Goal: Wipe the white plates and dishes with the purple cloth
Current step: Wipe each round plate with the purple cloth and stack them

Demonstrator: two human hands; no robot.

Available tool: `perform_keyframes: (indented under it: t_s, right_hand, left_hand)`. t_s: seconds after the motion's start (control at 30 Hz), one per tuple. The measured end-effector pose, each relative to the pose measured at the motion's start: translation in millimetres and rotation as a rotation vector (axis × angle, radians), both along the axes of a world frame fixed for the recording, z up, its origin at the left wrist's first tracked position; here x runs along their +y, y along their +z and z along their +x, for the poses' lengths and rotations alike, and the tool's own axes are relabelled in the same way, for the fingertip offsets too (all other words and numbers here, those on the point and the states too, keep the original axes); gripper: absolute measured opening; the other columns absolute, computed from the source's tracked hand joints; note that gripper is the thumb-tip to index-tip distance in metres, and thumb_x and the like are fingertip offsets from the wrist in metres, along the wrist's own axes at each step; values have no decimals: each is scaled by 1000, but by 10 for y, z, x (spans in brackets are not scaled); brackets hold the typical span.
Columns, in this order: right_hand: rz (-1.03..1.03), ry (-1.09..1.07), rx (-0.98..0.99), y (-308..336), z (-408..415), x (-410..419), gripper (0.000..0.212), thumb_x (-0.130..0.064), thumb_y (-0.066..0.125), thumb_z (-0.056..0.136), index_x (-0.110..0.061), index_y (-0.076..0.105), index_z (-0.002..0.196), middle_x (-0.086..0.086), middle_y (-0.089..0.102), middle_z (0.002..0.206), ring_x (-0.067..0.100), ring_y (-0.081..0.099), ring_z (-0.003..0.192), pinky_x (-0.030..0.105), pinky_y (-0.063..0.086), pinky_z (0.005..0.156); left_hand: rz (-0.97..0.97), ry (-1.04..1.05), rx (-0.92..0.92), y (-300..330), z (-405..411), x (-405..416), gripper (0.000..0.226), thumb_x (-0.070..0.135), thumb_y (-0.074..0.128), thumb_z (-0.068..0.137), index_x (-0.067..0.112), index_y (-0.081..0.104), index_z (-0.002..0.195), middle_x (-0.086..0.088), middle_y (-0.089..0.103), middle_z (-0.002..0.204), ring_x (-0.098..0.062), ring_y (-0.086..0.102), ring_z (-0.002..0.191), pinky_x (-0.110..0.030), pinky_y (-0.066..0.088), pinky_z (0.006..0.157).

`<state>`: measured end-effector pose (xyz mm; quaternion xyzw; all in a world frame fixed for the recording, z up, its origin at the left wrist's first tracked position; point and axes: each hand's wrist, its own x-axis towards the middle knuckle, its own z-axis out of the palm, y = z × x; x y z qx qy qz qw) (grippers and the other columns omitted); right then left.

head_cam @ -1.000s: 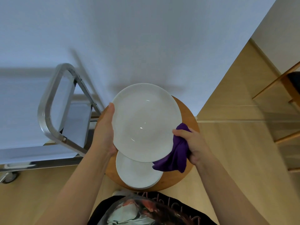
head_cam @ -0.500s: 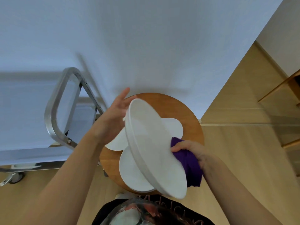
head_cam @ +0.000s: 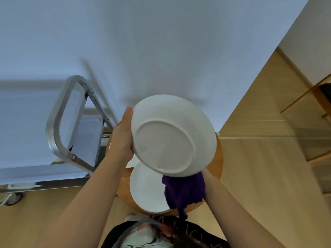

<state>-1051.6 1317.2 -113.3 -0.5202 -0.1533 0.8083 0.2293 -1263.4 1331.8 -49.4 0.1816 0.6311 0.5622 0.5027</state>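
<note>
A large white plate (head_cam: pixel 172 136) is held up in the air with its underside and foot ring facing me. My left hand (head_cam: pixel 123 138) grips its left rim, thumb on the edge. The purple cloth (head_cam: pixel 184 192) hangs below the plate's lower right edge. My right hand (head_cam: pixel 206 173) is almost wholly hidden behind the plate and cloth; only the wrist shows, and it appears to hold the cloth against the plate's far side. A second white plate (head_cam: pixel 146 192) lies flat on the round wooden stool (head_cam: pixel 217 163). A sliver of another white dish (head_cam: pixel 131 162) peeks out beside my left wrist.
A metal-framed trolley (head_cam: pixel 57 122) stands to the left of the stool, close to my left arm. A white wall rises behind. Wooden furniture (head_cam: pixel 308 97) stands at the right over a light wood floor.
The large plate has been flipped from face-up, through edge-on, to underside facing me. The cloth and my right hand have gone from the plate's right rim to beneath it.
</note>
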Motion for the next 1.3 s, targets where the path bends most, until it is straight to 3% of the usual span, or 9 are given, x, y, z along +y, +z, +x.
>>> perform_keyframes:
  t_s: [0.07,0.13,0.33,0.43,0.5,0.7,0.9,1.07,1.3]
  right_hand:
    - [28,-87,149,129,6,96,17,-19,67,74,-5,75,71,16,67,72,27,66,64,34,55,59]
    - [121,-255,133,164,36,193,28,-24,74,63,-9,71,86,12,70,80,26,67,73,36,55,65]
    - [629,-504,194,635,165,406,22,-25,65,76,-7,64,87,5,61,68,19,61,60,27,53,57]
    - [902,-384,-111,903,-108,426,46,-40,72,68,-14,59,104,0,62,87,16,64,69,30,52,57]
    - [1102,-318,-452,1011,-405,390,45,-46,71,68,-26,61,107,-9,54,101,9,62,89,29,53,78]
    - [1721,-22,-940,660,-828,69,58,-37,53,87,0,49,131,17,52,134,30,45,128,50,34,108]
    - [1906,99,-860,657,-656,264,50,-27,50,85,-1,54,127,17,53,134,31,46,128,50,36,107]
    - [1880,-56,-766,844,-481,468,56,-33,60,72,5,59,113,11,66,103,21,62,92,23,48,83]
    - [1708,-176,-615,719,-276,543,54,-35,62,71,-12,53,118,-7,57,110,12,56,99,29,49,86]
  left_hand:
    - [-14,48,69,16,-32,-27,67,84,59,41,30,73,77,3,75,77,-11,71,66,-31,54,62]
    - [-50,72,107,29,-67,-62,67,82,61,46,25,71,80,4,75,75,-9,70,64,-29,52,59]
    - [-133,156,262,28,-95,-60,56,71,63,68,16,56,69,1,62,75,-16,58,69,-28,45,60]
    - [-118,114,453,40,31,-3,53,67,63,72,18,50,55,1,52,63,-16,48,58,-27,35,53]
    - [-81,87,523,57,134,29,61,66,61,75,16,38,49,1,42,55,-19,40,55,-29,33,54]
    - [-23,124,495,93,288,76,62,56,40,92,16,39,45,7,39,39,-16,39,47,-34,38,55]
    - [88,-34,803,76,311,-76,65,50,37,97,13,37,44,7,34,37,-8,31,38,-29,27,45]
    - [153,-40,717,107,310,-147,61,46,48,93,18,30,42,8,31,35,-7,31,39,-30,25,48]
    - [2,89,474,148,236,-133,65,61,46,87,27,44,32,13,42,36,-6,45,45,-25,35,52]
